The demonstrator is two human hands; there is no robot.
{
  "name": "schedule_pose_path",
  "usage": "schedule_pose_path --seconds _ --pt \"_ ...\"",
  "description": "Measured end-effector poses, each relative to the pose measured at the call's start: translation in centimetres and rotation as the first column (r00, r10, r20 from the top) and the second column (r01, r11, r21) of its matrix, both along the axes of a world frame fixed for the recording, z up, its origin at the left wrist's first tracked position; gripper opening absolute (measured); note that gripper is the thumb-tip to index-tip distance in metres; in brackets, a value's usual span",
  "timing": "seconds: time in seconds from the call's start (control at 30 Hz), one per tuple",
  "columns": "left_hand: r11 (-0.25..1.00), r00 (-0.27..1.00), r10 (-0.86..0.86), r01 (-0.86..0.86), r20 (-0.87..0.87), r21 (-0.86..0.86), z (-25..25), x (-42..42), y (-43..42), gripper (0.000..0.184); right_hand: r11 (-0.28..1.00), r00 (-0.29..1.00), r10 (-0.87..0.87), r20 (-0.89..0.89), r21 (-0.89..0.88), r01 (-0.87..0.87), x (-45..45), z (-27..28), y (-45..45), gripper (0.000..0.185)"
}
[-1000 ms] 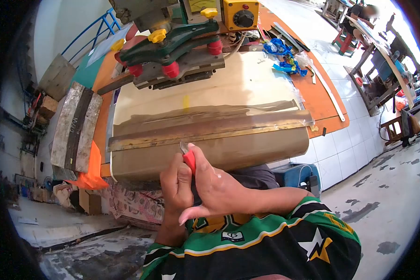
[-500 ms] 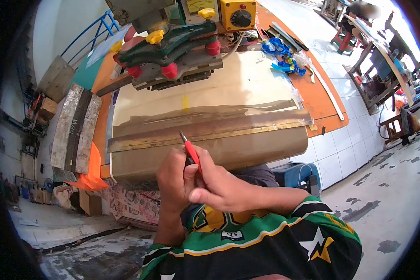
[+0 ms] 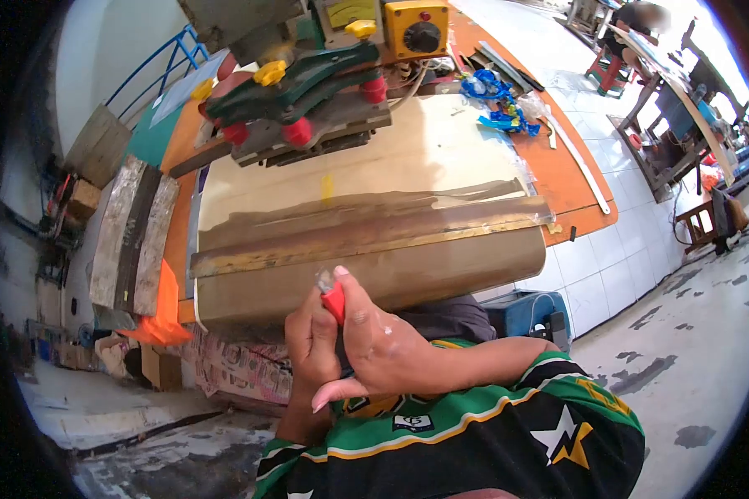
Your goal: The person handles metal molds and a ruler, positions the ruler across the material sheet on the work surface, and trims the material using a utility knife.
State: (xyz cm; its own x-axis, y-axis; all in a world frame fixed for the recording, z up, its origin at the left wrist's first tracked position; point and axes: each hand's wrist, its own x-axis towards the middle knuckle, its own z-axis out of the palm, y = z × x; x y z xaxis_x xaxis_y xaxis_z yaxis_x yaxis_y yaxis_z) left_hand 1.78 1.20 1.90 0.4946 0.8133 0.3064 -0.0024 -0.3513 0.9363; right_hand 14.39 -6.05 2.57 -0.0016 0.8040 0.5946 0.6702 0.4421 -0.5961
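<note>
A small red-handled tool [image 3: 334, 303] is held between both hands, close to my body, in front of the rounded near edge of the brown-coated sheet. Its far end is greyish and blurred, so its kind is unclear. My left hand [image 3: 310, 337] is closed around its left side. My right hand [image 3: 383, 345] grips it from the right, one finger stretched along it toward the tip and another digit pointing out to the lower left. A whitish smear marks the back of my right hand. Beyond lies a long brass-coloured strip [image 3: 366, 240] across the brown sheet [image 3: 374, 270].
A machine head with a green bracket [image 3: 295, 96] and yellow knobs hangs over the cream sheet [image 3: 374, 158]. Left are stacked metal blocks [image 3: 133, 237] and an orange bag [image 3: 165, 308]. Blue wrappers [image 3: 503, 104] and a white strip [image 3: 578, 162] lie right. Another person [image 3: 637, 25] sits far off.
The red tool's tip has drawn back toward me and is now largely covered by fingers. My right hand has shifted its grip forward along it. The view has moved slightly.
</note>
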Motion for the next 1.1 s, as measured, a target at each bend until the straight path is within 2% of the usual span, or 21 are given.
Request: schedule_pose_path --seconds 0.03,0.07,0.1,0.13,0.2,0.23,0.27,0.33,0.4,0.47,0.57,0.63,0.67,0.73,0.77,0.83,0.87,0.93,0.97,1.0,1.1 --pt "0.995 0.997 -0.021 0.027 0.071 -0.093 -0.5 0.2 0.3 0.063 0.999 0.999 0.026 -0.033 -0.020 -0.027 0.2 0.2 0.2 0.132" --pt "0.994 0.995 -0.045 0.052 0.084 -0.093 -0.7 0.4 0.6 0.063 0.998 0.997 0.048 -0.065 -0.041 -0.050 0.4 0.3 0.3 0.132" --pt "0.999 1.000 0.019 -0.020 0.014 0.039 -0.3 0.7 0.9 0.063 0.999 0.999 0.029 -0.035 0.023 -0.029 0.7 0.2 0.6 0.121" --pt "0.980 0.995 0.095 -0.086 -0.043 0.178 0.3 1.1 1.0 0.063 1.000 1.000 0.007 -0.025 0.025 -0.006 1.4 0.4 0.6 0.121" --pt "0.977 0.986 0.130 -0.110 -0.106 0.180 0.9 1.3 0.7 0.067 0.924 0.913 0.185 -0.364 -0.252 -0.288 2.5 0.9 0.8 0.092" --pt "0.975 0.987 0.105 -0.079 -0.118 0.208 0.9 1.1 1.0 0.067 0.921 0.898 0.181 -0.400 -0.250 -0.297 2.7 0.6 1.0 0.074" --pt "0.971 0.988 0.081 -0.049 -0.131 0.233 0.8 0.7 1.3 0.068 0.925 0.902 0.170 -0.398 -0.252 -0.286 2.9 0.7 1.0 0.074" --pt "0.975 0.978 0.054 -0.008 -0.201 0.221 0.3 -0.2 0.9 0.070 0.861 0.843 0.183 -0.506 -0.332 -0.386 3.3 1.1 0.8 0.071" --pt "0.964 0.961 0.200 -0.158 -0.189 0.215 0.0 0.6 0.4 0.073 0.879 0.851 0.193 -0.489 -0.300 -0.371 3.0 0.4 1.0 0.071" --pt "0.981 0.981 0.157 -0.142 -0.113 0.134 -1.3 0.0 0.9 0.079 0.813 0.763 0.264 -0.590 -0.290 -0.505 2.9 0.2 1.0 0.079" --pt "0.988 0.990 0.141 -0.140 -0.016 0.058 -2.6 -0.2 0.7 0.081 0.844 0.751 0.301 -0.587 -0.203 -0.497 2.1 -0.4 1.2 0.080" --pt "0.969 0.992 0.123 -0.113 0.033 -0.220 -3.0 -0.5 0.4 0.078 0.854 0.734 0.325 -0.596 -0.148 -0.498 1.8 -1.0 1.3 0.086" --pt "0.972 0.993 0.111 -0.100 0.041 -0.213 -3.2 -0.2 0.5 0.078 0.861 0.743 0.322 -0.587 -0.145 -0.487 2.1 -1.1 1.5 0.086" --pt "0.972 0.985 0.061 -0.022 0.163 -0.235 -3.3 0.0 0.2 0.070 0.856 0.697 0.355 -0.623 -0.083 -0.510 2.2 -1.3 1.7 0.087" --pt "0.972 0.986 0.062 -0.024 0.157 -0.234 -3.2 0.2 0.2 0.070 0.856 0.693 0.355 -0.627 -0.080 -0.511 2.3 -1.5 1.8 0.087" --pt "0.975 0.947 0.121 -0.057 0.299 -0.215 -2.9 0.4 -0.1 0.059 0.881 0.789 0.361 -0.497 -0.097 -0.464 3.0 -1.4 1.9 0.088" --pt "0.974 0.947 0.128 -0.064 0.296 -0.217 -3.1 0.2 0.1 0.059 0.877 0.785 0.365 -0.500 -0.098 -0.470 3.7 -1.1 1.7 0.088" --pt "0.945 0.852 0.206 -0.047 0.480 -0.323 -3.3 0.0 0.9 0.047 0.802 0.885 0.346 -0.313 -0.391 -0.452 5.9 0.4 1.1 0.088" --pt "0.912 0.829 0.270 -0.056 0.491 -0.407 -2.6 -0.2 0.8 0.039 0.850 0.917 0.313 -0.246 -0.359 -0.386 6.5 0.1 0.9 0.086" --pt "0.912 0.829 0.273 -0.062 0.489 -0.405 -2.2 -0.5 1.0 0.039 0.858 0.950 0.259 -0.174 -0.409 -0.309 7.5 0.5 0.7 0.081" --pt "0.905 0.820 0.254 -0.015 0.513 -0.425 -2.1 -1.0 1.8 0.039 0.950 0.992 0.102 -0.080 -0.289 -0.121 11.2 1.9 0.0 0.057"
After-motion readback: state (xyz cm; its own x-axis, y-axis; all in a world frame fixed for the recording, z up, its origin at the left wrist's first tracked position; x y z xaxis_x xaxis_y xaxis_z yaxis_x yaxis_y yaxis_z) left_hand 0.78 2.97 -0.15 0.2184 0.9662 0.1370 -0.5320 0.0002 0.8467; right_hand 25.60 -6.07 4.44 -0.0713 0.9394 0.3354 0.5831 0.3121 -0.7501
